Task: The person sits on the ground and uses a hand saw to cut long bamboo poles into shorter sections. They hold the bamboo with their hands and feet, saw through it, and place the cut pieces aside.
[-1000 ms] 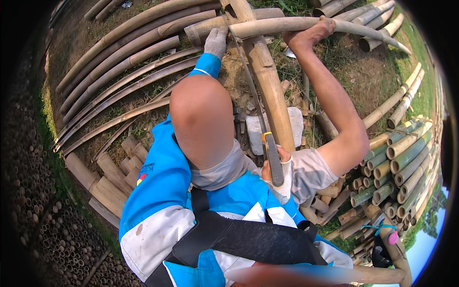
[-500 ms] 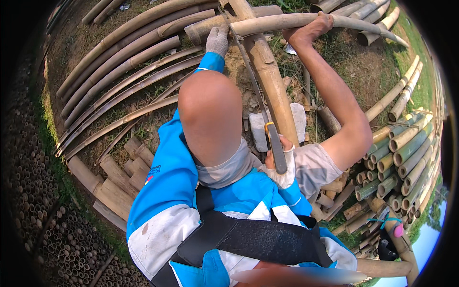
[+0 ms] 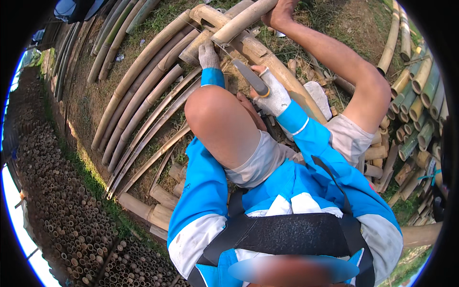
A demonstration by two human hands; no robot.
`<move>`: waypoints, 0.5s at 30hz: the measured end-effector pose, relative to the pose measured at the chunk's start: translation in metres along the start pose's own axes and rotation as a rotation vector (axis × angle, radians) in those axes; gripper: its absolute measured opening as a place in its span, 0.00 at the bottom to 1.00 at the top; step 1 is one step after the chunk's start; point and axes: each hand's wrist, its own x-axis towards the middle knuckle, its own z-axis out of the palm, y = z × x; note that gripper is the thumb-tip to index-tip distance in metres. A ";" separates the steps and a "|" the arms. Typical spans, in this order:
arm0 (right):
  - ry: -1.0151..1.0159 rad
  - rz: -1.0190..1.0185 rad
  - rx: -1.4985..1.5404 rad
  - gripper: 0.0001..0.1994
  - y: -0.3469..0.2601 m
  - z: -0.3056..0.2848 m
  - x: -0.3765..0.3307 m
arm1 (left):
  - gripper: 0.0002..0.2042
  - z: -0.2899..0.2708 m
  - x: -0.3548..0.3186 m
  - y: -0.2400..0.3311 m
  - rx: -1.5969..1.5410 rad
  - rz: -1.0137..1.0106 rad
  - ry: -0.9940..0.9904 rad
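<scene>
My right hand (image 3: 273,93), in a pale knitted glove, is closed round the grey and yellow handle of a hand saw (image 3: 249,76). Its thin blade crosses by the cut end of a bamboo pole (image 3: 244,21); how deep it sits cannot be made out. A bare foot (image 3: 282,13) presses on that pole. My gloved left hand (image 3: 209,56) grips bamboo near the saw, beside the end of a thick bamboo piece (image 3: 191,53); its fingertips are partly hidden. Beneath the pole runs a thick slanting bamboo support (image 3: 272,71).
Long bamboo poles (image 3: 138,76) and split strips (image 3: 158,119) lie to the left. Stacked green and tan bamboo (image 3: 418,100) stands at the right. A pale stone block (image 3: 318,98) sits by the support. Many bundled bamboo ends (image 3: 71,210) fill the lower left.
My right hand has pushed the saw forward, away from my lap, so less blade shows on the near side. My left hand keeps its place by the bamboo. The head view has shifted.
</scene>
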 end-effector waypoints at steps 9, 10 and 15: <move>0.047 0.023 -0.167 0.28 -0.039 -0.060 -0.130 | 0.16 -0.011 0.016 -0.021 0.005 -0.021 -0.031; 0.030 0.058 -0.089 0.28 -0.040 -0.048 -0.088 | 0.16 -0.012 0.018 -0.024 0.003 -0.015 -0.038; -0.092 0.089 -0.005 0.28 -0.025 0.031 0.108 | 0.17 -0.016 0.023 -0.027 0.014 0.169 -0.129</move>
